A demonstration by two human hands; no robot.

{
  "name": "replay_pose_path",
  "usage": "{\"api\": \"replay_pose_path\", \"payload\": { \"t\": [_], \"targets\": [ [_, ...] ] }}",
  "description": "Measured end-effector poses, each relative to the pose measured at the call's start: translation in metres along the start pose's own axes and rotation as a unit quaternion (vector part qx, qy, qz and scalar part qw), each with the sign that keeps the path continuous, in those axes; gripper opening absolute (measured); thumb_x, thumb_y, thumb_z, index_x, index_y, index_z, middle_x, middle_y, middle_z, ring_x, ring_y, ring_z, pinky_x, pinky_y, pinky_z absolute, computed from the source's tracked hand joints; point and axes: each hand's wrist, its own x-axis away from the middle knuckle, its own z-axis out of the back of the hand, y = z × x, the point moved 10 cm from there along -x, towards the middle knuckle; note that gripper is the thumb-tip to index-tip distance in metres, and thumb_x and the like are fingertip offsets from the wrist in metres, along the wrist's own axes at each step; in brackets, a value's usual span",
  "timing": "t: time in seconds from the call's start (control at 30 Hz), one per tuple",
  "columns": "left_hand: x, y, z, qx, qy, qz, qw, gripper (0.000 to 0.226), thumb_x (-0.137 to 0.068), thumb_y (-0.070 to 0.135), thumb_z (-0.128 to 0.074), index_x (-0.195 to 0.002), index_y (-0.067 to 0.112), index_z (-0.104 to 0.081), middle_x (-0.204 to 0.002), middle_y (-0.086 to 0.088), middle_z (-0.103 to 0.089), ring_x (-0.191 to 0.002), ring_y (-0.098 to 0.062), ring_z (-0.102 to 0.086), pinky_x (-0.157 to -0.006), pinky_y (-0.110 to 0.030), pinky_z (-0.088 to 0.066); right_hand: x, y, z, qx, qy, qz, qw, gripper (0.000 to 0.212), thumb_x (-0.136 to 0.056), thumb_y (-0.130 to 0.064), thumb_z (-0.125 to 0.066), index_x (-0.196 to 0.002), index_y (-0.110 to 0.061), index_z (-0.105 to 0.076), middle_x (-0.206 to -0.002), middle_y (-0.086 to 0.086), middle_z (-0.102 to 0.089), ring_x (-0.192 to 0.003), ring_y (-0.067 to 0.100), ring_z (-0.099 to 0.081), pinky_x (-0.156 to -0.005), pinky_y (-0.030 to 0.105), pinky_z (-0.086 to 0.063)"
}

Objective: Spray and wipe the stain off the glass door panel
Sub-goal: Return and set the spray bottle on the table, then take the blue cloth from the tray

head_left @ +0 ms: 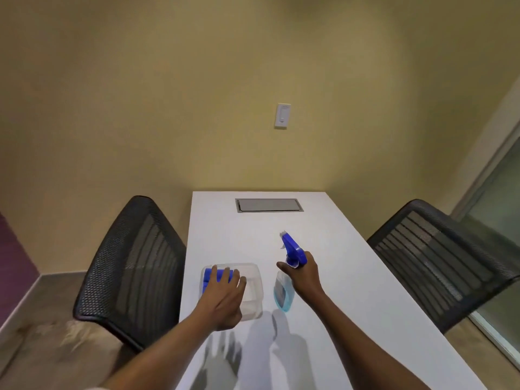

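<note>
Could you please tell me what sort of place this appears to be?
Probably a small office meeting room: a white table with a built-in cable hatch, mesh office chairs on either side, and a glass panel at right.

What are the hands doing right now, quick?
Left hand: open, fingers spread over the blue cloth in the clear tub.
Right hand: closed around the spray bottle neck.

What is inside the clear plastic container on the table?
A blue cloth lies at the left end of the clear plastic container. The left hand reaches in over it, hiding much of the cloth and the container's near-left part. The visible right side looks empty.
</note>
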Motion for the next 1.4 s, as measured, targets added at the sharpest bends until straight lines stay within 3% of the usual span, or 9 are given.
{"api": "replay_pose_path", "payload": {
  "t": [0.23, 0.37, 0.57, 0.7, 0.93, 1.07, 1.13, 1.27, 1.4],
  "targets": [
    [-0.042, -0.027, -0.065, 0.023, -0.044, 0.054, 0.997, 0.077, -0.088, 0.051, -0.033, -0.148, 0.004, -0.026, -0.157, -0.023, -0.027, -0.143, -0.045, -0.024, -0.115, -0.067, -0.007, -0.063, 0.045, -0.024, -0.015, -0.011, -0.031, 0.999, 0.037, -0.077, -0.015, -0.082, -0.102, -0.005, -0.055, -0.092, 0.006, -0.059, -0.074, 0.009, -0.054, -0.060, 0.011, -0.042],
    [-0.061, -0.038, -0.084, 0.022, -0.038, 0.072, 0.996, 0.077, -0.085, 0.058, -0.031, -0.140, 0.004, -0.043, -0.150, -0.023, -0.041, -0.141, -0.045, -0.030, -0.113, -0.067, -0.017, -0.089, 0.063, -0.036, -0.027, -0.025, -0.042, 0.998, 0.039, -0.077, -0.013, -0.082, -0.105, -0.005, -0.055, -0.096, 0.009, -0.061, -0.076, 0.010, -0.056, -0.063, 0.013, -0.043],
    [-0.076, -0.046, -0.112, 0.029, -0.059, 0.091, 0.994, 0.086, -0.089, 0.064, -0.019, -0.151, 0.005, -0.022, -0.161, -0.022, -0.018, -0.149, -0.044, -0.005, -0.117, -0.063, -0.002, -0.110, 0.084, -0.053, -0.043, -0.051, -0.066, 0.996, 0.047, -0.077, -0.014, -0.082, -0.112, -0.004, -0.053, -0.102, 0.010, -0.062, -0.084, 0.016, -0.057, -0.066, 0.017, -0.045],
    [-0.078, -0.044, -0.136, 0.045, -0.098, 0.092, 0.990, 0.087, -0.092, 0.065, -0.013, -0.154, 0.004, -0.009, -0.163, -0.021, -0.005, -0.150, -0.042, 0.004, -0.117, -0.062, 0.003, -0.116, 0.096, -0.062, -0.041, -0.050, -0.071, 0.995, 0.042, -0.077, -0.015, -0.082, -0.107, -0.006, -0.055, -0.101, 0.011, -0.063, -0.084, 0.019, -0.058, -0.067, 0.019, -0.044],
    [-0.073, -0.047, -0.157, 0.052, -0.119, 0.101, 0.986, 0.089, -0.090, 0.069, -0.016, -0.153, 0.005, -0.015, -0.164, -0.020, -0.006, -0.149, -0.042, 0.010, -0.115, -0.063, 0.008, -0.120, 0.102, -0.073, -0.049, -0.053, -0.074, 0.995, 0.035, -0.079, -0.020, -0.081, -0.103, -0.007, -0.059, -0.102, 0.014, -0.063, -0.084, 0.020, -0.059, -0.069, 0.021, -0.045],
    [-0.073, -0.050, -0.157, 0.058, -0.117, 0.100, 0.986, 0.092, -0.088, 0.071, -0.015, -0.152, 0.005, -0.019, -0.164, -0.019, -0.006, -0.148, -0.043, 0.011, -0.116, -0.063, 0.007, -0.113, 0.103, -0.074, -0.053, -0.051, -0.073, 0.995, 0.028, -0.079, -0.021, -0.081, -0.092, -0.010, -0.059, -0.088, 0.010, -0.062, -0.077, 0.022, -0.057, -0.066, 0.025, -0.045],
    [-0.073, -0.051, -0.156, 0.060, -0.109, 0.098, 0.987, 0.094, -0.086, 0.072, -0.012, -0.151, 0.004, -0.021, -0.163, -0.020, -0.008, -0.149, -0.044, 0.009, -0.117, -0.063, 0.005, -0.110, 0.106, -0.075, -0.036, -0.054, -0.083, 0.994, 0.035, -0.076, -0.019, -0.083, -0.099, -0.008, -0.058, -0.092, 0.012, -0.062, -0.083, 0.027, -0.058, -0.073, 0.031, -0.048],
    [-0.072, -0.059, -0.152, 0.060, -0.088, 0.104, 0.989, 0.096, -0.083, 0.072, -0.015, -0.150, 0.003, -0.024, -0.163, -0.021, -0.011, -0.149, -0.044, 0.007, -0.116, -0.063, 0.005, -0.083, 0.121, -0.062, 0.082, 0.047, -0.146, 0.985, 0.088, -0.067, -0.021, -0.090, -0.135, 0.006, -0.041, -0.135, 0.026, -0.046, -0.126, 0.042, -0.044, -0.104, 0.051, -0.041],
    [-0.071, -0.069, -0.147, 0.052, -0.075, 0.106, 0.990, 0.094, -0.084, 0.070, -0.016, -0.149, 0.003, -0.028, -0.161, -0.023, -0.015, -0.149, -0.046, 0.001, -0.116, -0.065, 0.001, -0.032, 0.111, -0.083, 0.164, 0.092, -0.122, 0.975, 0.073, -0.072, -0.021, -0.085, -0.124, 0.010, -0.044, -0.125, 0.029, -0.046, -0.118, 0.047, -0.046, -0.098, 0.050, -0.041]
  ]
}}
